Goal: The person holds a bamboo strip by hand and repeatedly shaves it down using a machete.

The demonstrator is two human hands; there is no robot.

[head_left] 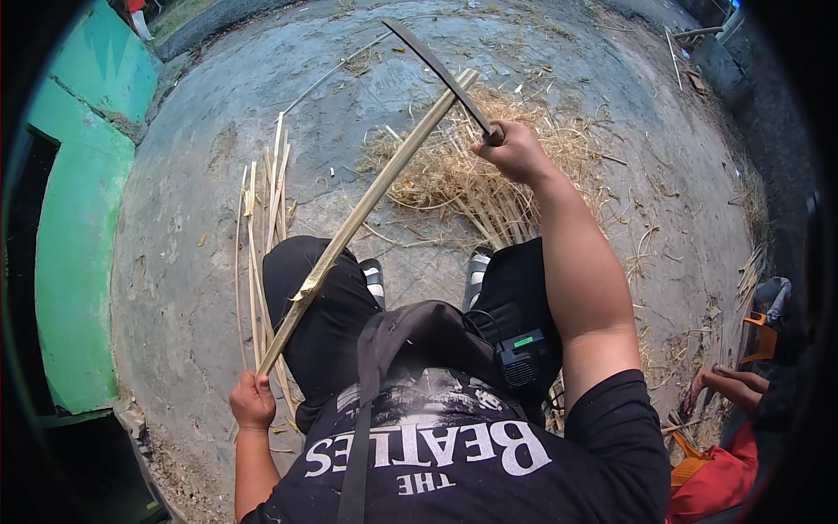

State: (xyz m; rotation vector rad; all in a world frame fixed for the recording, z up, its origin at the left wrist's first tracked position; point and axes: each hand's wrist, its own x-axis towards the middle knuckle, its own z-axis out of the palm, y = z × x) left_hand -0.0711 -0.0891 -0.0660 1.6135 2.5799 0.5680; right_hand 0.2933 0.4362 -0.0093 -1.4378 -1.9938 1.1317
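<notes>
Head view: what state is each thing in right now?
Left hand: closed around the lower end of the wooden strip
Right hand: closed on the handle of the long knife
Wooden strip: slanted, splintered toward its lower end
Long knife: bare, crossing the strip's upper part; contact unclear
Shavings: loosely heaped
Thin strips: lying loose

And here's the floor (192, 157), rough grey concrete, blotched blue toward the far side! A tangled heap of straw-coloured shavings (428, 188) sprawls mid-floor, while off to the left long pale strips (275, 192) lie loosely side by side, a small yellow leaf (202, 239) nearby.
</notes>
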